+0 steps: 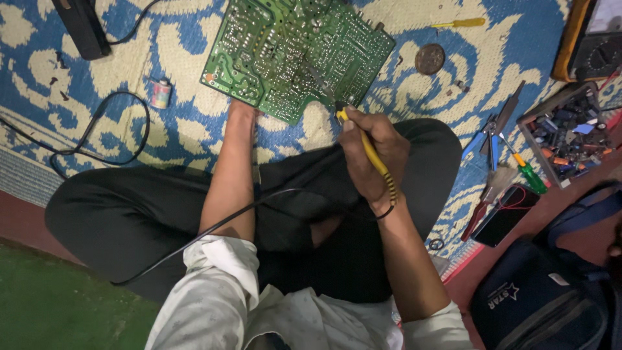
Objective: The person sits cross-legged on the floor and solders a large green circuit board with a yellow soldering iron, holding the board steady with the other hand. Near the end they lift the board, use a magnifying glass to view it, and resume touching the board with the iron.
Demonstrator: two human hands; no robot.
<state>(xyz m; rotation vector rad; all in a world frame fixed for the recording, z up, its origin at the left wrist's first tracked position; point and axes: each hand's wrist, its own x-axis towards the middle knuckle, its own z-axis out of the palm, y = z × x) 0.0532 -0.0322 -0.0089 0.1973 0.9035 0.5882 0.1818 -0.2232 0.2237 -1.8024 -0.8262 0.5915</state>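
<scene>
A large green circuit board lies solder side up on a blue and cream patterned mat, tilted above my crossed legs. My right hand grips a yellow-handled soldering iron, whose dark tip rests on the board near its lower edge. Its black cord runs down across my lap. My left hand reaches under the board's lower left edge; its fingers are hidden by the board.
Blue-handled pliers, a green screwdriver and a tray of small parts lie at the right. A round brown tin, a yellow screwdriver, a small spool, a black adapter and a dark bag are around.
</scene>
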